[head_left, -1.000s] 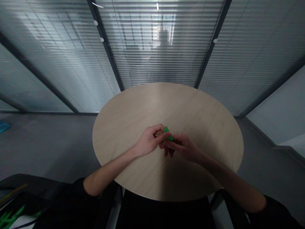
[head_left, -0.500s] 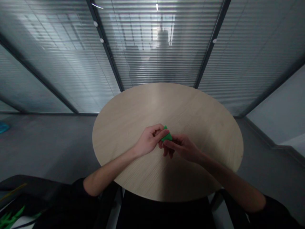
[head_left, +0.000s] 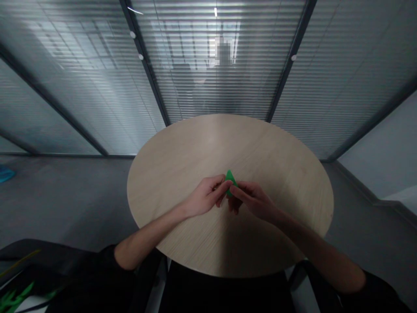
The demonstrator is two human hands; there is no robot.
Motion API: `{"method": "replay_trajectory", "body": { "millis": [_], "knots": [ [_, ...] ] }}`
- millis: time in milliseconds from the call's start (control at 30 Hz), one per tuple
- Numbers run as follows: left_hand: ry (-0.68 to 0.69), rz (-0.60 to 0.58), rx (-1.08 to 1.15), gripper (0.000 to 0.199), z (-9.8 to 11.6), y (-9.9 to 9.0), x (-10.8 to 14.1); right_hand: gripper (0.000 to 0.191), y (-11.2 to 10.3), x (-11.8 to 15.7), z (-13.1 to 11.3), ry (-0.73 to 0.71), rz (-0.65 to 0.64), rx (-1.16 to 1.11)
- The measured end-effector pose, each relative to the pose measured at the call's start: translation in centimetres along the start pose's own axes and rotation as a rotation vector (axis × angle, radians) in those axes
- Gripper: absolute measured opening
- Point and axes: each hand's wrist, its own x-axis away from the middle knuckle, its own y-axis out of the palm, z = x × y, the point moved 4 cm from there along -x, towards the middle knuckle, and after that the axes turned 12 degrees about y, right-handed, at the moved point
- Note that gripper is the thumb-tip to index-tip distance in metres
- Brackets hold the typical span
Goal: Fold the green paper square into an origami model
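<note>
Between my two hands, above the middle of the round wooden table (head_left: 182,152), is a small flat-looking green pointed piece (head_left: 230,175). Its tip points away from me; I cannot make out its exact kind. My left hand (head_left: 208,195) pinches it from the left, with the thumb lying across its face. From the right, my right hand (head_left: 256,200) grips it too, thumb close to the left thumb. Fingers cover the lower part of the piece.
Glass panels with blinds (head_left: 218,91) stand behind the table's far edge. A blue item (head_left: 5,173) lies on the floor at far left. Something green and spiky (head_left: 16,295) shows at lower left, beside a dark chair-like shape (head_left: 48,248).
The green piece has turned so its tip points away from me. My right thumb has moved up onto it, close to the left thumb. Both hands still hold it.
</note>
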Motion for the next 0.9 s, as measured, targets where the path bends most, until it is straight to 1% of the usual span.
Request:
{"method": "replay_trajectory", "body": {
  "millis": [67,133,300,400,500,667,733,900],
  "knots": [
    [0.003,-0.006,-0.010,0.045,0.11,0.04,-0.03,0.045,-0.27,0.09,-0.07,-0.023,0.040,0.019],
    [0.008,-0.017,-0.005,0.045,0.19,0.12,-0.02,0.044,-0.42,0.20,-0.15,-0.039,0.052,0.044],
    [0.025,-0.052,0.037,0.044,0.10,0.32,0.11,0.041,-0.45,0.33,-0.18,-0.048,0.040,0.038],
    [0.014,-0.079,0.058,0.044,-0.09,0.47,0.20,0.042,-0.35,0.34,-0.08,-0.049,0.020,0.035],
    [0.001,-0.075,0.088,0.045,-0.13,0.52,0.24,0.042,-0.31,0.46,-0.15,-0.070,0.007,0.059],
    [-0.011,-0.066,0.148,0.039,0.09,0.54,0.20,0.040,-0.75,0.52,-0.17,-0.091,0.086,0.095],
    [-0.021,-0.064,0.162,0.038,0.12,0.52,0.17,0.039,-0.84,0.39,0.04,-0.087,0.091,0.075],
    [-0.045,-0.057,0.214,0.037,0.07,0.50,0.13,0.037,-0.87,0.09,0.70,-0.031,0.040,-0.004]
  ]
}}
